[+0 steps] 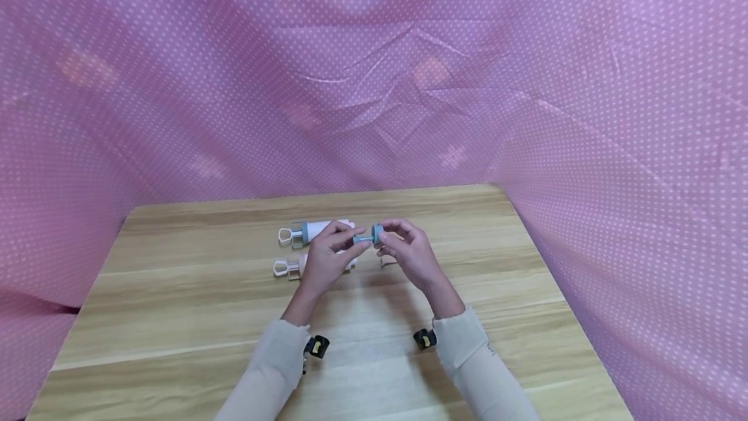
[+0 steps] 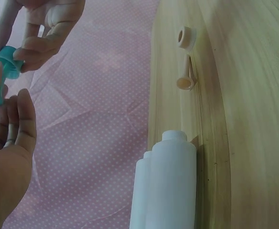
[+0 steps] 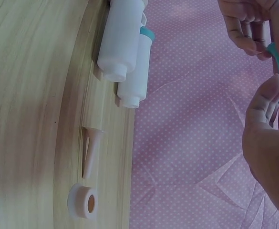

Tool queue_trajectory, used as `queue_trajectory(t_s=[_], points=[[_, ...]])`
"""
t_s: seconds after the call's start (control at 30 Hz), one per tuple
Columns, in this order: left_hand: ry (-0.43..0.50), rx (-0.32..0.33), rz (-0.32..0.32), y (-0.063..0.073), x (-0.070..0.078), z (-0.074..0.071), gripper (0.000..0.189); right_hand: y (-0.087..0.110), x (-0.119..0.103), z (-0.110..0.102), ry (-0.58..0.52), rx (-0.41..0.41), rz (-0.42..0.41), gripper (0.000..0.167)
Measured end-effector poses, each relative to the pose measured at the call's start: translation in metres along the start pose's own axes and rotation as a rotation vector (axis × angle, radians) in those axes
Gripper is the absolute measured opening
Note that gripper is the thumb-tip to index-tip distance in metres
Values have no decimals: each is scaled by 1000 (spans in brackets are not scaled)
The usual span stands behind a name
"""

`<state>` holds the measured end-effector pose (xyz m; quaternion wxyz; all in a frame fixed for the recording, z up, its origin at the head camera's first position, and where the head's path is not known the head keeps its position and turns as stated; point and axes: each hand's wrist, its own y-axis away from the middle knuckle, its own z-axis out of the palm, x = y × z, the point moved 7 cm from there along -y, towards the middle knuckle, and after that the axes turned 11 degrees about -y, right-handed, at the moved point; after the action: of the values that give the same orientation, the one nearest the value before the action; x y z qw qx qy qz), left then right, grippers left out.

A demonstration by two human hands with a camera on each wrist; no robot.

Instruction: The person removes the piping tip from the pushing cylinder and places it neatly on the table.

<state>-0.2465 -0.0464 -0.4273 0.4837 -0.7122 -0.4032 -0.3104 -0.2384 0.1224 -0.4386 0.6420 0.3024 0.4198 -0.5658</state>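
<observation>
Above the table, my left hand point(image 1: 326, 257) pinches the narrow teal nozzle point(image 1: 363, 239) between thumb and fingers. My right hand point(image 1: 413, 257) holds a teal ring cap point(image 1: 377, 234) at its rim. In the left wrist view the nozzle's stem runs up to the open side of the cap point(image 2: 11, 62); how far it sits inside I cannot tell. The right wrist view shows the nozzle point(image 3: 278, 59) meeting the cap, with my right thumb on the cap's side. Fingers cover part of both pieces.
Two white syringe-like tubes with pull handles, a teal-collared one point(image 1: 318, 230) and a peach-collared one point(image 1: 302, 264), lie at the left hand's side. A peach nozzle point(image 3: 92, 150) and peach ring cap point(image 3: 84, 201) rest on the wooden table point(image 1: 175, 291). Pink dotted cloth point(image 1: 374, 83) surrounds it.
</observation>
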Motion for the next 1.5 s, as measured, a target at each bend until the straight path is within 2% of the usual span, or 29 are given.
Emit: queue_trajectory(t_s=[0.2,0.53,0.77,0.93,1.3,1.5], points=[[-36,6,-77,-3,-4,1,31,-1,-1,1,6,-1,-4,24],[-17,122,-150,-8,-8,-2,25,-3,-1,-3,9,26,-9,26],[-53,179,-182,-13,-11,1,25,-7,-2,-10,52,50,-17,29],[-46,212,-185,-19,-14,3,26,-11,-4,-19,106,87,-32,29],[-70,237,-233,-21,-34,15,26,-14,0,-43,170,208,-51,37],[-97,259,-264,-24,-42,19,27,-14,3,-54,208,260,-46,34]])
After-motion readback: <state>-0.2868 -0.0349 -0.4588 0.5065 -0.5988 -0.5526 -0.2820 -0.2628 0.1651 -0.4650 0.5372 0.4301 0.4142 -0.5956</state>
